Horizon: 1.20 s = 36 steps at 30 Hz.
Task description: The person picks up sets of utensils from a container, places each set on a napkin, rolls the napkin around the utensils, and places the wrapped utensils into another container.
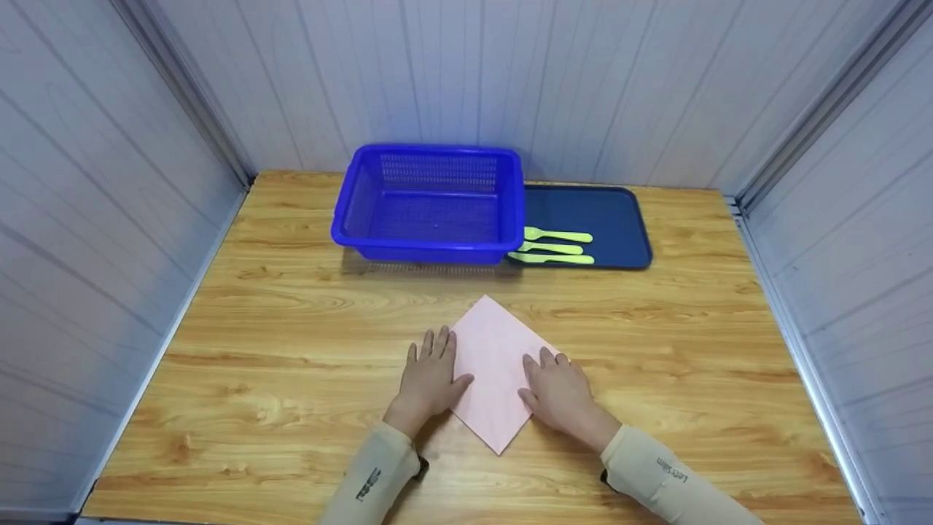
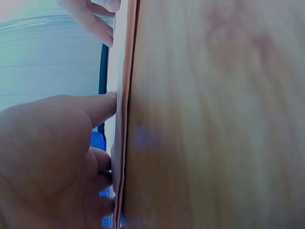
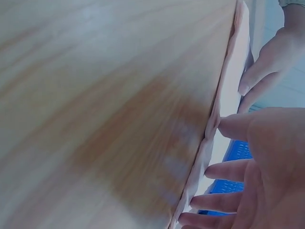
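Observation:
A pink folded napkin [image 1: 497,364] lies flat on the wooden table, turned so one corner points at the person. On its left side rests the left hand [image 1: 431,375], fingers spread and thumb on the napkin. The right hand [image 1: 560,390] touches the opposite side with its fingertips and thumb. Seen edge-on in the left wrist view, the napkin [image 2: 125,95] shows several thin layers, with the left hand [image 2: 52,143] against it. In the right wrist view its edge [image 3: 209,129] looks slightly wavy beside the right hand [image 3: 267,167].
A blue plastic basket [image 1: 430,251] stands at the back of the table [image 1: 291,379]. It overlaps the left part of a dark blue tray [image 1: 612,219]. Three yellow-green pieces of cutlery, a fork [image 1: 568,236] among them, lie on the tray. Panelled walls [image 1: 437,73] enclose the table.

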Each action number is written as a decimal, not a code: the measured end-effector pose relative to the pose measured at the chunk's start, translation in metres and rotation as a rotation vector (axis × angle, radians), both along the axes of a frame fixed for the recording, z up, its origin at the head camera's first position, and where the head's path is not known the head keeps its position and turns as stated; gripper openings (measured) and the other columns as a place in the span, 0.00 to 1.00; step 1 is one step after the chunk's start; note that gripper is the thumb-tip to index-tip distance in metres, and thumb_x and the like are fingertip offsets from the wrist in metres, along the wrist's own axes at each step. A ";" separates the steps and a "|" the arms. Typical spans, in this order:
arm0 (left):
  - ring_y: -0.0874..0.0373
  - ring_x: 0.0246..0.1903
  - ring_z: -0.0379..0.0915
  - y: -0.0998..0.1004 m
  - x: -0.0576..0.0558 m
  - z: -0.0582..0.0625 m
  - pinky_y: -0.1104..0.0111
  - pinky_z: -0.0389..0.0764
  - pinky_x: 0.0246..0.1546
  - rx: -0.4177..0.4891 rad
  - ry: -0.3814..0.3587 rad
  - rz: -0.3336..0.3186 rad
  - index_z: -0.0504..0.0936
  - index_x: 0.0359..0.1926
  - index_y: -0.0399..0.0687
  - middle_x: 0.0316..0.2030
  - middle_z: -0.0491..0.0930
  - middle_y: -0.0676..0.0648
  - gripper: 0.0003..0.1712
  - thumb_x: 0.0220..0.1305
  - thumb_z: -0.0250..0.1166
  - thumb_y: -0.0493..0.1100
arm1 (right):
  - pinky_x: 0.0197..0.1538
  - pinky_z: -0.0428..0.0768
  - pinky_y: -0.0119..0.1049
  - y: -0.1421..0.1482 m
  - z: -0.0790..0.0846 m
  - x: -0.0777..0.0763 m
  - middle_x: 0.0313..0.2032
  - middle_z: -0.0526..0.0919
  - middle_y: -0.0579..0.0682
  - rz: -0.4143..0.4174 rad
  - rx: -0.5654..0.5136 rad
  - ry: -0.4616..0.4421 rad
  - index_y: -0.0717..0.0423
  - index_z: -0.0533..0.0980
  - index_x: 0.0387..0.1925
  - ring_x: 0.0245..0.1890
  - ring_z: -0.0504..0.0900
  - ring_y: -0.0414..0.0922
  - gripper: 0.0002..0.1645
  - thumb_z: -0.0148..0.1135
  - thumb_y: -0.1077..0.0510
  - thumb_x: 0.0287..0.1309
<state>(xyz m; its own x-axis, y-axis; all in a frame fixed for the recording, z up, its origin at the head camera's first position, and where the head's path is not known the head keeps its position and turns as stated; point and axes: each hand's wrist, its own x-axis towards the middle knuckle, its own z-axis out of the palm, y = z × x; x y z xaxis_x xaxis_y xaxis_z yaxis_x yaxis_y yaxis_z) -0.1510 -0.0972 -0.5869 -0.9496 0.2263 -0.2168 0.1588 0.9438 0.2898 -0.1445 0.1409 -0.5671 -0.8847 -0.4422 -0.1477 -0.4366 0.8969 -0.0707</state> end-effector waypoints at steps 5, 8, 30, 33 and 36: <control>0.39 0.73 0.36 0.001 -0.002 0.001 0.41 0.43 0.68 0.012 0.020 0.003 0.51 0.75 0.38 0.75 0.44 0.38 0.48 0.68 0.52 0.65 | 0.50 0.75 0.57 0.003 0.007 -0.008 0.57 0.74 0.64 0.005 -0.014 0.014 0.60 0.71 0.63 0.53 0.73 0.62 0.35 0.56 0.40 0.65; 0.35 0.71 0.42 0.003 -0.006 0.003 0.41 0.47 0.67 0.022 0.071 0.019 0.55 0.74 0.38 0.73 0.50 0.36 0.45 0.68 0.53 0.63 | 0.50 0.76 0.56 0.008 0.016 -0.023 0.54 0.77 0.63 -0.013 -0.041 0.034 0.60 0.73 0.60 0.50 0.75 0.61 0.32 0.56 0.41 0.65; 0.49 0.57 0.72 0.111 -0.147 0.022 0.53 0.71 0.58 -0.002 0.277 -0.177 0.75 0.62 0.43 0.58 0.76 0.46 0.23 0.72 0.50 0.46 | 0.55 0.75 0.57 0.082 0.044 -0.199 0.55 0.78 0.62 -0.290 -0.249 -0.066 0.63 0.75 0.59 0.55 0.76 0.59 0.22 0.55 0.55 0.69; 0.49 0.62 0.68 0.122 -0.163 0.018 0.52 0.67 0.61 -0.046 0.263 -0.200 0.70 0.67 0.43 0.63 0.71 0.46 0.26 0.74 0.47 0.48 | 0.60 0.70 0.56 0.083 0.035 -0.205 0.59 0.74 0.62 -0.317 -0.229 -0.094 0.62 0.72 0.62 0.60 0.71 0.60 0.24 0.54 0.54 0.70; 0.48 0.66 0.61 0.130 -0.172 0.015 0.51 0.62 0.65 -0.058 0.244 -0.221 0.66 0.70 0.42 0.67 0.67 0.45 0.28 0.74 0.46 0.49 | 0.61 0.69 0.56 0.083 0.031 -0.210 0.61 0.73 0.61 -0.335 -0.205 -0.118 0.61 0.70 0.64 0.62 0.69 0.59 0.25 0.53 0.53 0.70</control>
<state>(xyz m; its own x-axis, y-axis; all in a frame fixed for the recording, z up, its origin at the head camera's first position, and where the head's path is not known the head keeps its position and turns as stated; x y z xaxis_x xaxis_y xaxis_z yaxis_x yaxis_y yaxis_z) -0.3234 0.0331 -0.5717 -0.9046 0.4262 -0.0077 0.4193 0.8927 0.1650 -0.3545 0.2237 -0.5361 -0.9670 -0.1629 -0.1957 -0.1004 0.9503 -0.2947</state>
